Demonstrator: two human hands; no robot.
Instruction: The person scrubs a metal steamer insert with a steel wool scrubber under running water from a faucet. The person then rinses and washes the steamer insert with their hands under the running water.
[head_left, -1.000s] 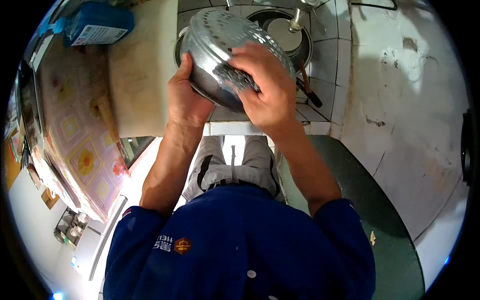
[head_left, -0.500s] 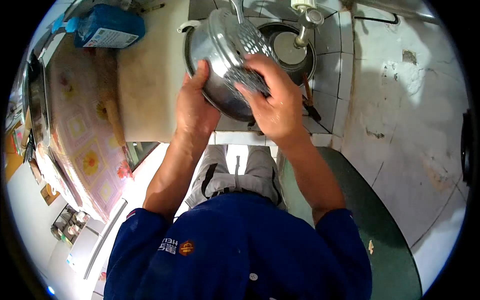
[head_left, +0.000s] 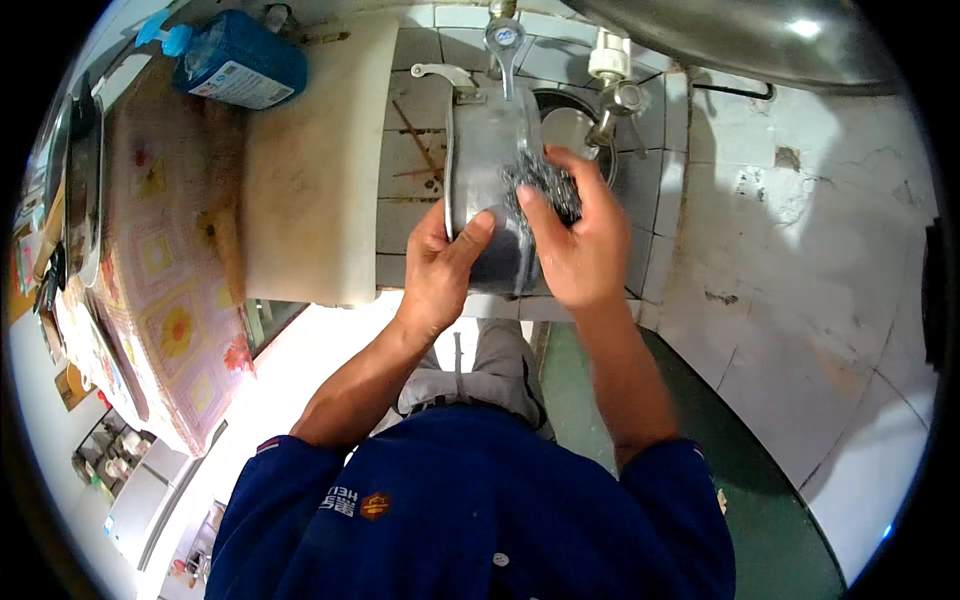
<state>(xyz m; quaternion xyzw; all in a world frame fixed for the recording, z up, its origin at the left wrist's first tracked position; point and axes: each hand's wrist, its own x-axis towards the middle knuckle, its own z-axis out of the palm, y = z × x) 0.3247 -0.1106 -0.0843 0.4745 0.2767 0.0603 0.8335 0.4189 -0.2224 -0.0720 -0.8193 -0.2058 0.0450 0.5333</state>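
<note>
My left hand (head_left: 440,262) grips the near left rim of a metal steamer pot (head_left: 488,135), its thumb on the outer wall. The pot is tipped on its side over the tiled sink, and its holed base is turned away from view. A dark steel-wool scrubber (head_left: 545,188) is pinched in my right hand (head_left: 585,235) and pressed against the pot's right side. Just beyond the pot is a metal tap (head_left: 506,60). Behind my right hand a round basin (head_left: 570,128) is partly hidden.
A blue soap bottle (head_left: 245,68) lies at the upper left by a pale board (head_left: 315,170). A second tap (head_left: 620,98) stands over the basin. A large wok (head_left: 760,40) hangs at the upper right. Thin sticks (head_left: 418,140) lie on the tiles.
The pot has turned so that its side faces up and its holes no longer show. Both hands have shifted with it, lower in the view. The wok has come into view.
</note>
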